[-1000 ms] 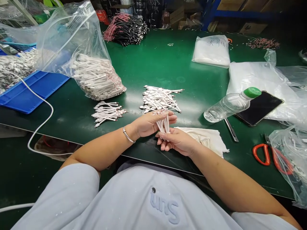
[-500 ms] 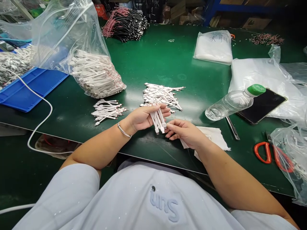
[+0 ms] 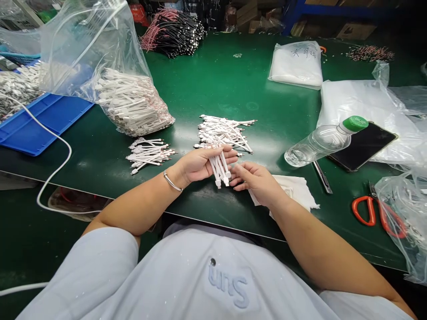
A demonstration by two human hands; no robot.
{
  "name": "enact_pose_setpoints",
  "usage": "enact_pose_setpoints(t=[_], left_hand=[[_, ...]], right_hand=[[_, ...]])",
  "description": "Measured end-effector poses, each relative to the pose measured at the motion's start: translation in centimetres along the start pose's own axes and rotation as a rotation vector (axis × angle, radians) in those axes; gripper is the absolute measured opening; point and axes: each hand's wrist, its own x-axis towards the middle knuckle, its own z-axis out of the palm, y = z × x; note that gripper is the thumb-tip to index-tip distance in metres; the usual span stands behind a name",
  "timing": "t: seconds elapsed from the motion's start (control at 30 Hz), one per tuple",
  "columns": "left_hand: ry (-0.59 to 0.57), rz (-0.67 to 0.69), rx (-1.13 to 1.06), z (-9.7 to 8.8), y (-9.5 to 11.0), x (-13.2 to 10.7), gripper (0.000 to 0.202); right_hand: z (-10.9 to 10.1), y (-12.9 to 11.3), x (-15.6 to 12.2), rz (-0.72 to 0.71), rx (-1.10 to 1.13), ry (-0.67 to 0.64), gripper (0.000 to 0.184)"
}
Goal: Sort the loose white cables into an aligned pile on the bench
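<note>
My left hand [image 3: 200, 163] is closed around a small bundle of short white cable pieces [image 3: 220, 169], whose ends hang down toward the table. My right hand [image 3: 255, 180] sits just right of the bundle, fingers loosely curled, its fingertips at the lower ends of the pieces. Right behind my hands lies a loose pile of the same white pieces [image 3: 222, 132]. A smaller pile [image 3: 148, 154] lies to the left. A white cloth [image 3: 296, 190] is under my right wrist.
A clear bag of white pieces [image 3: 130, 104] and a blue tray [image 3: 43, 122] are at the left. A lying water bottle [image 3: 322, 141], a phone [image 3: 363, 146], a knife [image 3: 322, 178], orange scissors [image 3: 367, 212] and plastic bags [image 3: 363, 104] are at the right. Dark cables [image 3: 176, 35] lie far back.
The bundle in my left hand tipped from upright to pointing down. My right hand let go of its lower end and now rests beside it, slightly higher.
</note>
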Motion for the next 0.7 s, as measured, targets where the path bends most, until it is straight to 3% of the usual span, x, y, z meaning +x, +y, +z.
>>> enact_pose_setpoints(t=[0.13,0.57,0.7], left_hand=[[-0.032,0.004,0.009,-0.11,-0.04,0.05,0.019],[-0.008,0.001,0.007,-0.47,0.03,0.22,0.019],[-0.030,0.020,0.000,-0.37,-0.03,0.14,0.017]], right_hand=[[0.20,0.07,-0.23,0.006,-0.030,-0.101,0.038],[-0.12,0.18,-0.08,-0.034,-0.103,0.072,0.033],[0.25,0.04,-0.39,0.091,0.053,-0.078,0.039]])
